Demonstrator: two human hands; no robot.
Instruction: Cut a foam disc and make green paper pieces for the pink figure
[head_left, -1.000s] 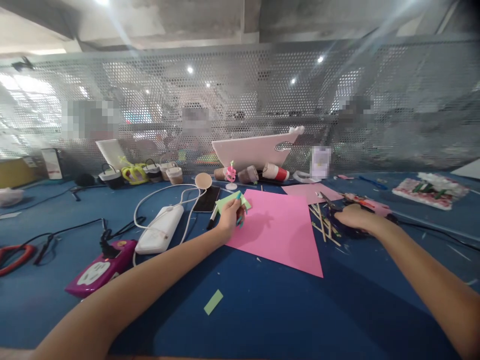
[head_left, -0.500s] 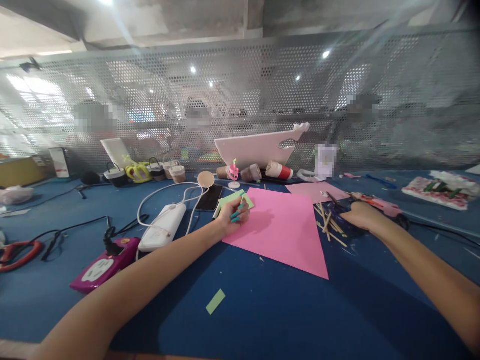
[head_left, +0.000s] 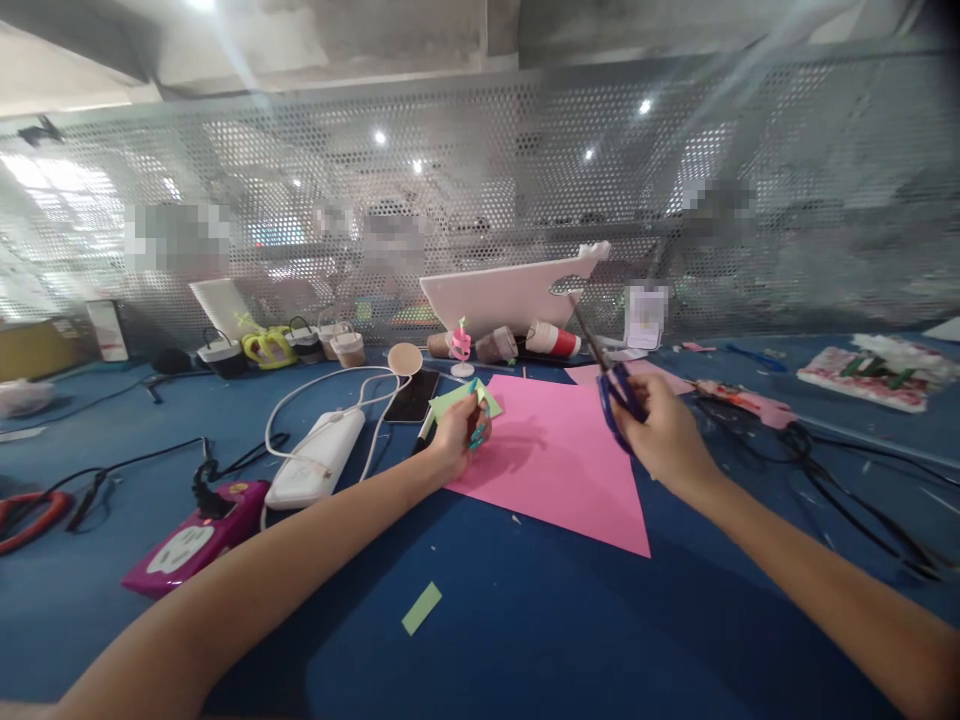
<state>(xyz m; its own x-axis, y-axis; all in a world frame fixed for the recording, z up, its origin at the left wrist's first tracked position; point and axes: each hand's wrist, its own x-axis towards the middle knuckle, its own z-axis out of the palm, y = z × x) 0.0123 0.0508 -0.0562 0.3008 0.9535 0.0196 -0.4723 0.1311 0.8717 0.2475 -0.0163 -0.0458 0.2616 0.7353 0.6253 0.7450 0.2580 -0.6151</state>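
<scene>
My left hand [head_left: 460, 432] is closed, pinching a piece of light green paper [head_left: 447, 402] over the left edge of a large pink sheet [head_left: 559, 470]. In my right hand [head_left: 663, 425] is a pair of scissors [head_left: 617, 392] with dark blue handles, raised above the right side of that sheet. The blades point up and away from me, looking nearly together. A small green paper strip [head_left: 421, 609] lies by itself near the front of the table.
To the left are a white power bank [head_left: 315, 460] with a cable and a magenta power strip [head_left: 196, 540]. A phone [head_left: 412, 396] lies behind my left hand. Paper cups [head_left: 553, 339] and a small pink ornament [head_left: 461, 347] line the back. Black cables [head_left: 847, 490] run on the right.
My right hand has lifted the scissors off the table, from beside the wooden sticks, and moved left over the pink sheet. My left hand still pinches the green paper, now turned slightly.
</scene>
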